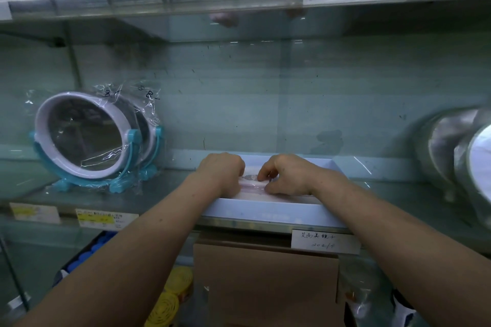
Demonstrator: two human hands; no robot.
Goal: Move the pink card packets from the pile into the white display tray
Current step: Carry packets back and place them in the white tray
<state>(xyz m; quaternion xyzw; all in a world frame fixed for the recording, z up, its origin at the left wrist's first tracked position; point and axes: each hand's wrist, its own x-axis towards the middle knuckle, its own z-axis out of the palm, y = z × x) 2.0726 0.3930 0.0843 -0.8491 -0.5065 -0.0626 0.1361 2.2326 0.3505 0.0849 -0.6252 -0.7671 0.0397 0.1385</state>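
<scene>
Pale pink card packets [252,188], mostly hidden beneath both hands, lie in the white display tray [265,211]; left hand [224,171] and right hand [288,175] press down, fingers curled on them.

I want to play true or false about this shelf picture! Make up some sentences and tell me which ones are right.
1. Both hands are inside the white tray. True: the left hand and right hand rest on the pink packets in it.
2. The mirror stands to the right of the tray. False: it stands to the left.
3. The mirror is wrapped in clear plastic. True.
4. The mirror stand is red. False: it is blue.
5. A brown cardboard box sits below the tray's shelf. True.
</scene>
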